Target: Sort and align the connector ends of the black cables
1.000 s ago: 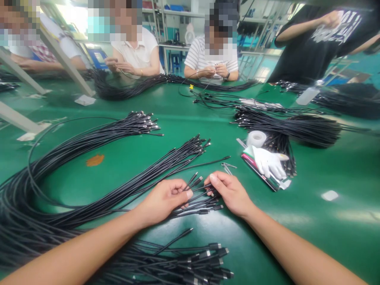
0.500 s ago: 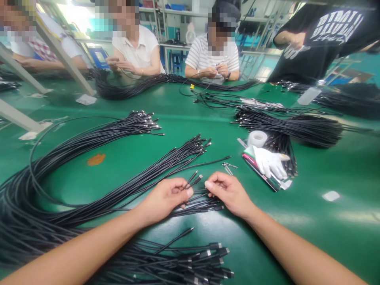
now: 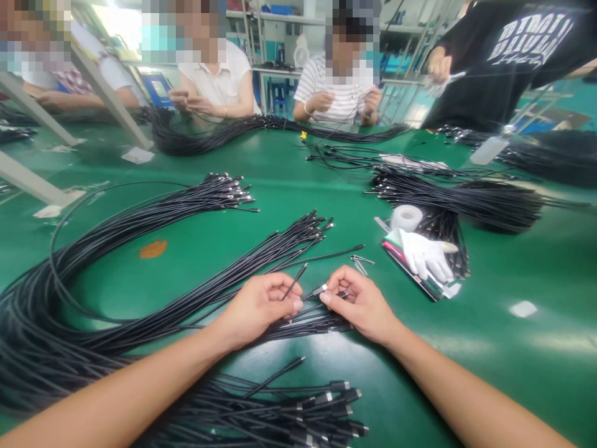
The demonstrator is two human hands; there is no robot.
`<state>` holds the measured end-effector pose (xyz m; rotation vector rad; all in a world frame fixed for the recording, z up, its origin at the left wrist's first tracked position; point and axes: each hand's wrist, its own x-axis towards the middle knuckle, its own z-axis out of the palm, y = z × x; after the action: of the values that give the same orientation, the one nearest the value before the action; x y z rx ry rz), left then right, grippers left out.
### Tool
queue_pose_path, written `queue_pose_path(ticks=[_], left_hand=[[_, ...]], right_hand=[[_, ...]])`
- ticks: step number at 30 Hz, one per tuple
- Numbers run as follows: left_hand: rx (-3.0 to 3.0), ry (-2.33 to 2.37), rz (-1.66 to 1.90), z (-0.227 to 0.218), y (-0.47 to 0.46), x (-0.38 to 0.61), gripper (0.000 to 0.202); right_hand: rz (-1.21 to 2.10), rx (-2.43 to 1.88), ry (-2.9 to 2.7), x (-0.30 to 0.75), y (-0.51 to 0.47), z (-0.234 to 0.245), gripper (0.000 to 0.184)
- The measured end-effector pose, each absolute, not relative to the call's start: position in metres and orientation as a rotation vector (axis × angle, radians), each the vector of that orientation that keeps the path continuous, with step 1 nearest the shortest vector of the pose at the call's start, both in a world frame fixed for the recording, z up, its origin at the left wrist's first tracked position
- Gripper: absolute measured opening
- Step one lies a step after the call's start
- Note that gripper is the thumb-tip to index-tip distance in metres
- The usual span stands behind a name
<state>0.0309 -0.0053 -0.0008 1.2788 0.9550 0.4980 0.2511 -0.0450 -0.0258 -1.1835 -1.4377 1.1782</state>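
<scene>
My left hand [image 3: 267,306] is closed around a black USB cable [image 3: 293,283]. One slim end of it points up from the fingers, and a USB plug [image 3: 319,290] with a metal tip points right. My right hand [image 3: 357,303] is closed in a pinch at that tip, thumb and forefinger touching it or very near it. Whatever else lies inside these fingers is hidden. Beneath both hands are more loose cable ends [image 3: 310,326]. A thick bundle of black cables [image 3: 224,280] runs beside my left hand, and another group of plugs [image 3: 326,404] lies nearer me.
Small metal pieces [image 3: 361,264], a tape roll [image 3: 406,218] and a white glove [image 3: 429,254] lie on the green table [image 3: 527,373]. Another cable bundle [image 3: 466,199] is at right. Co-workers [image 3: 219,81] are across the table; metal posts [image 3: 109,93] stand at left.
The USB plug in my left hand has swung down to point right, and my right fingertips have come to its tip. Across the table, a co-worker's hands have moved apart.
</scene>
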Motion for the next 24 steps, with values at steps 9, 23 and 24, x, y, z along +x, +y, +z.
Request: queue_pose_path(ticks=[9,23,24], left_hand=[[1.334,0.948,0.471,-0.0002,-0.0058,0.0317,0.029],[1.317,0.913,0.428,-0.0039,-0.0064,0.0296,0.031],[1.317,0.909,0.424,-0.0047,-0.0062,0.0291,0.03]], right_hand=[[1.187,-1.196,-1.514,0.2536,-0.0457,-0.0288,0.026],[1.159,-1.25,-1.57,0.2541,-0.0466,-0.0283,0.022],[1.16,-1.249,-1.57,0.2542,-0.0467,-0.0285,0.023]])
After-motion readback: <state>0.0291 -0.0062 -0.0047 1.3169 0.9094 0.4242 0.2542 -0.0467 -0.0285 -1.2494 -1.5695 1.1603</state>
